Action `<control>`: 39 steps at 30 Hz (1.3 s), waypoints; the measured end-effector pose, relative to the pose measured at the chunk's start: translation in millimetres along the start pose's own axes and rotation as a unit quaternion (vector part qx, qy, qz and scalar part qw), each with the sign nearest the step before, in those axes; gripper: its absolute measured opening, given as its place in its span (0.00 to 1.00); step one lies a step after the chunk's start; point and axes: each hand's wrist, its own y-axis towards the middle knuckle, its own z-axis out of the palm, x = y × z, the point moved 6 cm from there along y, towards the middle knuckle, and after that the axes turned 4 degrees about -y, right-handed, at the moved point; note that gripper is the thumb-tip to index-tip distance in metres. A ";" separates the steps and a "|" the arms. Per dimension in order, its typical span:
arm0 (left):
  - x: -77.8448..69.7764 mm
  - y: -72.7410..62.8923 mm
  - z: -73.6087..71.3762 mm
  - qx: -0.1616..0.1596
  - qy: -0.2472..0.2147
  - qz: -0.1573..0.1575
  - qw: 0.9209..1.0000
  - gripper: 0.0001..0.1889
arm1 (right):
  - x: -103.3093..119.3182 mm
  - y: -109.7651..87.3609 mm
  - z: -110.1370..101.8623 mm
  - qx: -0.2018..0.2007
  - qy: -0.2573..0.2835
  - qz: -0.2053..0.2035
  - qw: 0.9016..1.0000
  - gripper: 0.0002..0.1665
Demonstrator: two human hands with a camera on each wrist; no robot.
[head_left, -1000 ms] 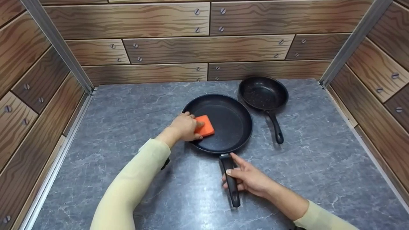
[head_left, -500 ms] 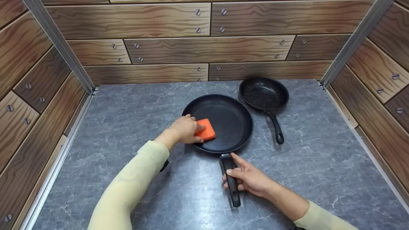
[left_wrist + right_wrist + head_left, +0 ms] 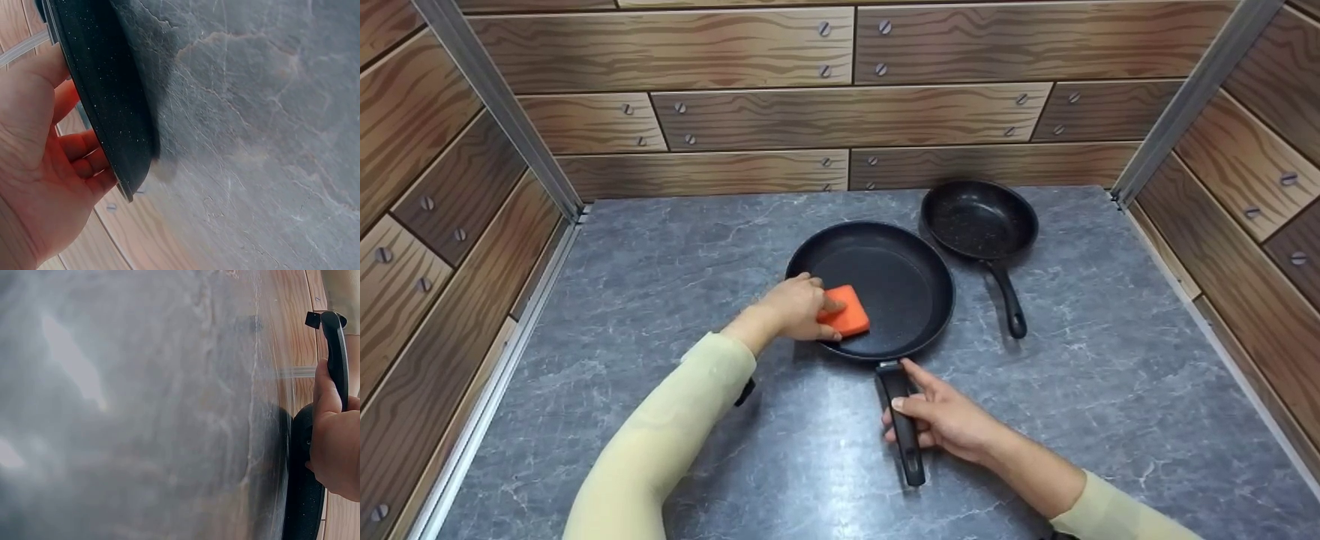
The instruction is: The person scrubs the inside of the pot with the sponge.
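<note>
A large black frying pan [image 3: 885,292] lies on the grey marbled surface, its handle [image 3: 911,457] pointing toward me. My left hand [image 3: 795,306] reaches over the pan's left rim and grips an orange sponge [image 3: 851,315] against the inside, lower left. In the left wrist view the pan's speckled outer wall [image 3: 107,95] hides the sponge and part of the fingers of my left hand [image 3: 50,163]. My right hand [image 3: 949,420] holds the handle, thumb on top, index finger stretched toward the pan. The right wrist view shows my right hand [image 3: 337,444] on the handle [image 3: 336,354].
A smaller black frying pan [image 3: 979,221] stands behind and right of the large one, close to its rim, its handle [image 3: 1009,304] toward me. Wood-patterned walls [image 3: 840,112] enclose the marbled tabletop [image 3: 660,300] at the back and both sides.
My left hand has slid the orange sponge a little toward me and slightly right along the pan's inside. The right hand and both pans have stayed in place.
</note>
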 end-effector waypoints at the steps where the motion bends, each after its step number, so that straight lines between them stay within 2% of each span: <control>1: -0.6 -0.1 0.0 -0.001 -0.003 0.002 1.000 0.32 | -0.1 0.0 -0.1 0.000 0.000 0.000 1.000 0.58; 24: -22.7 0.8 0.0 -0.003 -0.027 0.060 0.998 0.28 | -2.6 -0.4 -1.0 -0.003 -0.002 0.003 1.000 0.58; 39: -36.2 9.0 1.5 0.007 -0.032 0.074 0.997 0.27 | 0.7 -0.9 -0.9 -0.001 -0.009 0.003 1.000 0.58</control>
